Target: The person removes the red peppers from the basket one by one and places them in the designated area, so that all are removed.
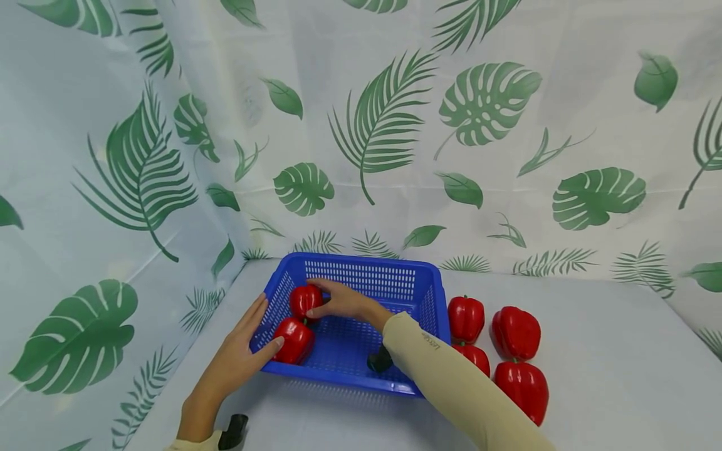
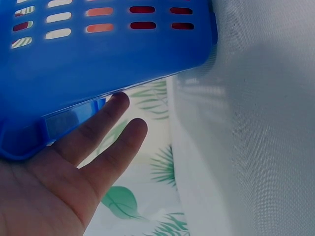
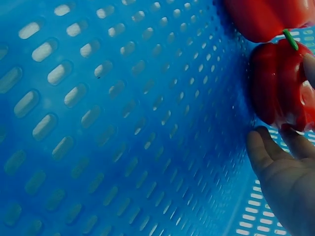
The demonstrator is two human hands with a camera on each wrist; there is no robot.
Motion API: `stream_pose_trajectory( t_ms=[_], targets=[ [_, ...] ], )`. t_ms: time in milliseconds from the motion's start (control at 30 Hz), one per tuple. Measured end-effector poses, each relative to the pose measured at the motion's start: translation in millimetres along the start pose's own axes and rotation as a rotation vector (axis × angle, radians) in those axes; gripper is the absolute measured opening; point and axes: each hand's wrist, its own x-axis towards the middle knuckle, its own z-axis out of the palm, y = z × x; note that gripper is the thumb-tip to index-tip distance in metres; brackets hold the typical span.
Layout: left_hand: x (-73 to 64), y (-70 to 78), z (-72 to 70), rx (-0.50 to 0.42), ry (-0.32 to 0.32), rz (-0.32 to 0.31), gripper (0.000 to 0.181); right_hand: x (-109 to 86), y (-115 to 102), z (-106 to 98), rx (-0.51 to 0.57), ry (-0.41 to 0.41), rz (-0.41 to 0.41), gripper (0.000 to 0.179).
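Right grip (image 1: 345, 299) holds one of two peppers (image 1: 300, 302) in our basket (image 1: 361, 271), left grip (image 1: 237, 352) spread; four peppers (image 1: 516, 332) at its three o'clock.

Over by the table's (image 1: 609, 351) far-left corner stands a blue slotted basket (image 1: 338, 381), upright, the left hand (image 1: 239, 351) at its left rim. Inside, along that side, lie two glossy red ones: the nearer pepper (image 1: 294, 343) in the near-left corner, and the farther pepper (image 1: 304, 302), gripped by the right hand (image 1: 344, 300). Four more red peppers (image 1: 514, 332) sit past the right edge.
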Motion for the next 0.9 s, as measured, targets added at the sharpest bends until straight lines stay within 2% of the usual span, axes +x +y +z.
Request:
stream_pose_trajectory(
  t_ms=[333,567,900],
  targets=[
    [-0.1,-1.8,1.5,-0.005,0.008,0.001,0.093,-1.2,-0.8,0.8,-0.039,0.006,0.012,0.082],
    [-0.3,-1.4,3.2,-0.014,0.006,-0.004,0.093,-1.8,-1.1,1.4,-0.104,0.048,0.014,0.077],
    [0.1,-1.0,3.0,-0.01,0.005,-0.005,0.093,-1.1,-0.8,5.4,-0.173,0.016,-0.01,0.088]
  ],
)
